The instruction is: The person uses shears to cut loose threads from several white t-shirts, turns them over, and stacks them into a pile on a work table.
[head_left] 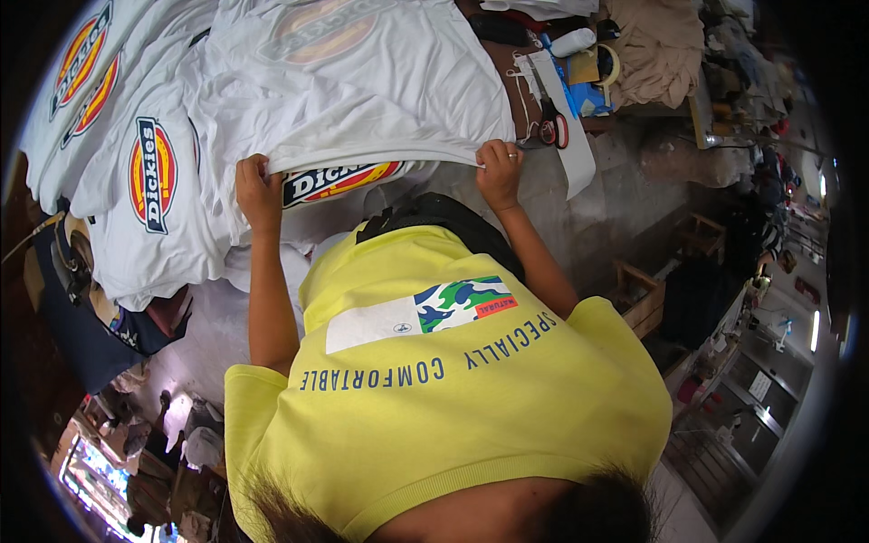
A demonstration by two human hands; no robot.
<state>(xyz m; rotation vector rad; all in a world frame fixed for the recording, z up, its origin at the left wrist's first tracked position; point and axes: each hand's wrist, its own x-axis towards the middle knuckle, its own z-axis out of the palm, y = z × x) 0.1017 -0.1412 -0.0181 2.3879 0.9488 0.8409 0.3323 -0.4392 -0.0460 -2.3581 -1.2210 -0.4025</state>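
1. Nearest: yellow short-sleeved knit shirt point(471, 398) on the person, with dark lettering and a camouflage-patterned panel; lies on the near side of the landmark, a broad white knit-fabric garment point(362, 109).
2. White garment: laid out ahead of the person, surface wrinkled, near edge drawn almost straight between two bare hands.
3. Left hand point(259, 195): at the left end of the white garment's near edge; fingers curled in, pinching the fabric.
4. Right hand point(500, 176): at the right end of the same edge; thumb and fingers pressed together on the fabric, ring on one finger.
5. Multicoloured oval emblem point(339, 184) in dark blue, red and yellow: shows just below the white garment's near edge, between the hands, partly covered.
6. Heaped white fabric pieces point(149, 249) with similar emblems: left of the white garment.
7. Long white paper strip point(576, 163) and scissors with red-and-black handles point(551, 122): right of the white garment.
8. Farther right of the white garment: crumpled beige cloth point(654, 54).
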